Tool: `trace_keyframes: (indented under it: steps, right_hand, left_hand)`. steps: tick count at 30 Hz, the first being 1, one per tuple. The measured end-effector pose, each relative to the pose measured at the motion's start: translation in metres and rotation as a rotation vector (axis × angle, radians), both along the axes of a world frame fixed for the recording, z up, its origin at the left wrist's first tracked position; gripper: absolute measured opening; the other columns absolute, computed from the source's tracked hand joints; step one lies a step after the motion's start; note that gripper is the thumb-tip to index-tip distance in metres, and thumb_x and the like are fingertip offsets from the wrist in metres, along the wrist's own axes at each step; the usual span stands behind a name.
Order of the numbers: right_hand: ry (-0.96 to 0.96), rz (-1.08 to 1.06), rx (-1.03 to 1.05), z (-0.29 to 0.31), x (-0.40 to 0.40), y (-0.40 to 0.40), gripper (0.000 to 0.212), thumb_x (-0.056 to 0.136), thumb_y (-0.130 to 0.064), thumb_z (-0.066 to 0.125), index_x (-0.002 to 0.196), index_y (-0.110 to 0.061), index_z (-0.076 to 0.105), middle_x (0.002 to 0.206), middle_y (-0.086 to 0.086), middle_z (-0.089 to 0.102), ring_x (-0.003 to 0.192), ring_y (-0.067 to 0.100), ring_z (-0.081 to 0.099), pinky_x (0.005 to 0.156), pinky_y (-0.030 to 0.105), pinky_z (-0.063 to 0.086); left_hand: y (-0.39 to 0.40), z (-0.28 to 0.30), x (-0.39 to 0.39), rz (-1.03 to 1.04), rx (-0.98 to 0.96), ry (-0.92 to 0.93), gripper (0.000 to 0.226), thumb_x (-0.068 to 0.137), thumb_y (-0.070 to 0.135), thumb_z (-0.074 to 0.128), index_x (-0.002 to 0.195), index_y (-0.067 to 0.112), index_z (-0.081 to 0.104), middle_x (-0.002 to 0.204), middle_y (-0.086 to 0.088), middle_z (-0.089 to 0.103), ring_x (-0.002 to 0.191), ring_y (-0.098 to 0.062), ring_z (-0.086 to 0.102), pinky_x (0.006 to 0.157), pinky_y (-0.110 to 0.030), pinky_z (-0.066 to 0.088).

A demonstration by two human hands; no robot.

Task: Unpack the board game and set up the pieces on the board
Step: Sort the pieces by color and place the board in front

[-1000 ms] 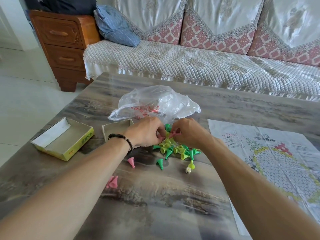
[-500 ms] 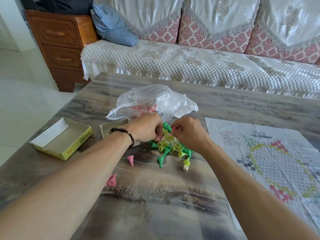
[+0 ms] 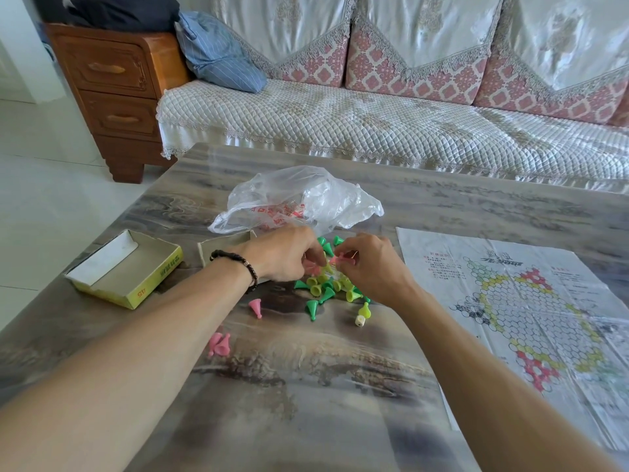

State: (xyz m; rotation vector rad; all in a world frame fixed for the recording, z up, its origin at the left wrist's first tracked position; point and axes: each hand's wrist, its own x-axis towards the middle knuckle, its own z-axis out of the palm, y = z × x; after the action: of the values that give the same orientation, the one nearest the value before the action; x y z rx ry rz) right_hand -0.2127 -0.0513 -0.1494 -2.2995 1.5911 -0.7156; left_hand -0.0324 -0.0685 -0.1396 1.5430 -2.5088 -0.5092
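A heap of green and yellow cone pieces [image 3: 325,287] lies mid-table in front of a crumpled clear plastic bag [image 3: 299,199]. My left hand [image 3: 286,253], with a bead bracelet at the wrist, hovers over the heap with curled fingers that pinch pink pieces. My right hand [image 3: 371,267] pinches a pink piece [image 3: 342,259] just above the heap. A single pink piece [image 3: 256,306] and a pair of pink pieces [image 3: 219,344] lie apart to the left. A small white die [image 3: 359,320] sits near the heap. The paper game board [image 3: 531,311] lies flat at the right.
An open yellow box half [image 3: 129,267] lies at the table's left, and a second cardboard box half [image 3: 224,245] shows behind my left wrist. A quilted sofa [image 3: 374,117] runs along the far side. A wooden drawer cabinet [image 3: 119,93] stands at the back left.
Both hands stay over the heap and keep picking pink pieces. My head has tilted a little, so the scene has shifted slightly in the view.
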Motion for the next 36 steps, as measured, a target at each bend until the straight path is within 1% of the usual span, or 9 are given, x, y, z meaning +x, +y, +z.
trace_keyframes:
  steps: [5,11,14,17,20,23,30,33,36]
  right_hand:
    - [0.012,-0.004,0.008,-0.003,-0.002,0.004,0.018,0.084,-0.011,0.061,0.096,-0.008,0.074,0.088,0.006,0.069,0.082,0.020,0.062,0.076,0.034,0.049]
    - [0.009,-0.002,-0.004,0.004,0.000,0.011,0.019,0.084,-0.010,0.061,0.097,-0.007,0.074,0.091,0.006,0.069,0.082,0.020,0.061,0.075,0.032,0.048]
    - [-0.034,0.005,0.018,0.010,0.009,0.020,0.020,0.084,-0.011,0.061,0.099,-0.010,0.074,0.092,0.003,0.070,0.080,0.014,0.058,0.071,0.025,0.045]
    - [-0.092,0.033,0.040,0.011,0.029,0.036,0.016,0.082,-0.014,0.062,0.092,-0.014,0.075,0.085,0.000,0.071,0.076,0.016,0.062,0.071,0.029,0.050]
    - [-0.097,0.120,0.053,0.006,0.055,0.054,0.014,0.081,-0.013,0.064,0.091,-0.013,0.074,0.085,0.001,0.072,0.073,0.013,0.061,0.064,0.017,0.041]
    - [-0.083,0.152,0.071,-0.006,0.083,0.064,0.015,0.080,-0.009,0.063,0.090,-0.011,0.074,0.089,0.008,0.069,0.076,0.022,0.062,0.066,0.022,0.039]
    - [-0.092,0.163,0.218,-0.017,0.117,0.073,0.013,0.078,-0.013,0.067,0.089,-0.012,0.075,0.087,0.003,0.071,0.082,0.019,0.064,0.073,0.031,0.052]
    - [-0.093,0.225,0.231,-0.017,0.124,0.080,0.017,0.079,-0.014,0.069,0.095,-0.015,0.075,0.090,-0.002,0.073,0.078,0.009,0.060,0.071,0.023,0.048]
    - [-0.090,0.235,0.218,-0.018,0.126,0.082,0.023,0.080,-0.010,0.066,0.101,-0.016,0.073,0.092,-0.002,0.072,0.077,0.006,0.057,0.069,0.017,0.042]
  left_hand:
    - [-0.001,-0.006,-0.006,-0.016,-0.047,-0.021,0.020,0.083,0.008,0.067,0.095,0.021,0.075,0.094,0.007,0.073,0.090,-0.010,0.066,0.083,-0.031,0.053]
    - [0.011,0.005,-0.001,0.047,-0.126,0.127,0.017,0.081,0.009,0.070,0.095,0.016,0.075,0.094,0.004,0.072,0.080,-0.007,0.061,0.069,-0.011,0.041]
    - [0.027,0.012,0.011,0.079,-0.181,0.206,0.016,0.081,0.008,0.070,0.093,0.016,0.075,0.090,0.003,0.071,0.078,-0.007,0.061,0.066,-0.008,0.038]
    - [0.053,0.014,0.034,0.137,-0.190,0.277,0.013,0.082,0.011,0.072,0.092,0.018,0.075,0.088,0.006,0.070,0.074,0.002,0.060,0.065,-0.006,0.038]
    - [0.084,0.008,0.064,0.225,-0.192,0.321,0.012,0.080,0.011,0.074,0.087,0.020,0.075,0.080,0.014,0.067,0.068,0.010,0.058,0.061,-0.005,0.039]
    - [0.114,-0.003,0.090,0.314,-0.167,0.327,0.013,0.078,0.013,0.075,0.085,0.023,0.075,0.078,0.017,0.067,0.072,0.008,0.059,0.062,-0.005,0.041]
    - [0.154,-0.025,0.119,0.428,-0.185,0.298,0.009,0.080,0.022,0.074,0.084,0.029,0.072,0.081,0.015,0.064,0.072,-0.003,0.059,0.069,-0.021,0.049]
    - [0.157,-0.034,0.119,0.384,-0.202,0.259,0.015,0.078,0.019,0.075,0.088,0.029,0.073,0.080,0.012,0.064,0.074,-0.009,0.055,0.071,-0.032,0.049]
    - [0.157,-0.040,0.119,0.347,-0.251,0.220,0.021,0.078,0.017,0.073,0.095,0.029,0.072,0.079,0.010,0.062,0.078,-0.013,0.051,0.069,-0.028,0.044]
